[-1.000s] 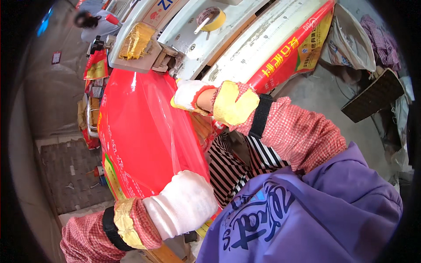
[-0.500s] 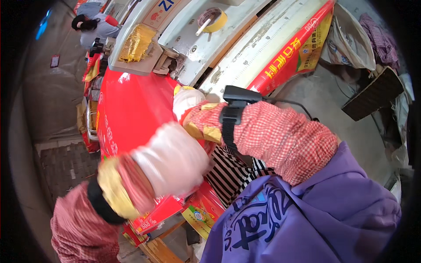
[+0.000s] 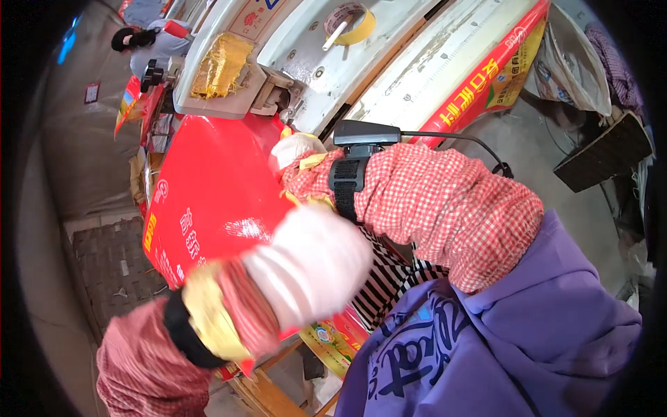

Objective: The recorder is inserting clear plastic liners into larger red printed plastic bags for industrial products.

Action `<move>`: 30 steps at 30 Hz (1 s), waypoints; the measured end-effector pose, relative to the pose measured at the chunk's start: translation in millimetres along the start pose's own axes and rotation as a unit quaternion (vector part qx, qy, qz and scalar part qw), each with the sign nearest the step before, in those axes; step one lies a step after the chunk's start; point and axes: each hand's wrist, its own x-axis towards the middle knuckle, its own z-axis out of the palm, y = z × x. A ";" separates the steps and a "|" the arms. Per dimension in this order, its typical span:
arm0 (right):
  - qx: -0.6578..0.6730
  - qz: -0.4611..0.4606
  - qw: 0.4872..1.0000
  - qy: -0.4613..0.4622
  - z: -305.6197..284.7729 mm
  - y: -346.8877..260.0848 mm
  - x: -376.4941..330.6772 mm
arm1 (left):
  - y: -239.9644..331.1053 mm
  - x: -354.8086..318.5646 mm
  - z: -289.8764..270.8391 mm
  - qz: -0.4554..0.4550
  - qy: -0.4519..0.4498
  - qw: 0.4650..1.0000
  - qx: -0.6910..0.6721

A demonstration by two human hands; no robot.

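A glossy red plastic sack (image 3: 208,187) with pale printing lies under the head of a sewing machine (image 3: 240,59). My right hand (image 3: 297,149), in a white glove with yellow at the fingertips, is closed at the sack's upper right edge, close beside the machine's foot. Most of its fingers are turned away from view. My left hand (image 3: 316,260), also gloved in white, is smeared by motion over the sack's near right part; its fingers are hidden. Checked sleeves and black straps cover both wrists, and the right strap carries a black device (image 3: 365,133).
A yellow tape roll (image 3: 358,28) with a white stick rests on the machine bed. Red and yellow printed sacking (image 3: 479,80) lines the table's edge. A dark board (image 3: 604,153) stands at the right. Another person (image 3: 156,48) is at the far left. Wooden slats (image 3: 260,389) show below.
My left hand has moved right toward my right hand. More of the red sack shows, spread out to the left and nearer. My right hand stays by the machine's foot.
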 end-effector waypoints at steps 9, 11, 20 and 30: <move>0.108 -0.124 0.986 -0.036 20.9 -26.2 3.3 | -71.1 -94.8 -101.5 -0.173 -0.108 0.969 0.141; 0.147 -0.163 0.975 -0.045 28.9 -17.6 27.0 | -31.1 -108.8 -70.1 -0.076 -0.092 0.972 0.201; 0.290 -0.293 0.906 -0.100 33.9 28.3 40.9 | 4.1 3.7 -32.2 0.059 0.100 0.992 -0.047; 0.027 0.016 0.999 0.038 43.0 -24.6 -22.6 | 32.0 -40.5 -29.5 0.002 -0.034 0.999 -0.025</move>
